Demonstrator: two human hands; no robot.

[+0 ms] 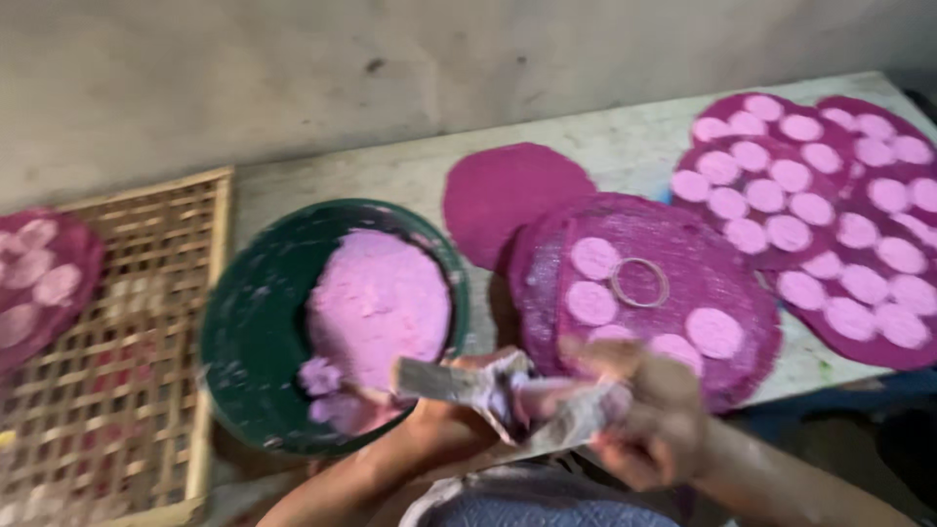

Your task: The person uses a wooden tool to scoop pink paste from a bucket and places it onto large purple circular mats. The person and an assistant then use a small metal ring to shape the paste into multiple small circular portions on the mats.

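Wide view first: a pale, stained worktable (625, 146) runs along a grey wall, and across its right end lie overlapping dark magenta sheets (830, 195) dotted with pale pink discs. On the far left sits a woven bamboo rack (137, 322) with another dotted magenta sheet (44, 278) resting on its edge. Centre-left, a big green basin (249, 332) holds a heaped mound of pink paste (381, 303). Just right of it, a plain magenta round (508, 190) peeks out behind the nearest dotted sheet (664, 244), where a thin metal ring (639, 282) lies flat among the discs. Now down to the hands, and it's blurry here! The left hand (449, 415) is closed around a pale, paste-smeared flat scraper (439, 381), right at the basin's near rim. The right hand (654, 420) is curled in too, fingers pinching the same smeared tool or a lump of paste between the two hands; I cannot tell which through the motion blur. Judging by this, the paste is being worked off the blade. To do it cleanly, I'd say keep the blade steady over the basin so drips fall back in, take an even portion, and aim it squarely inside that ring.
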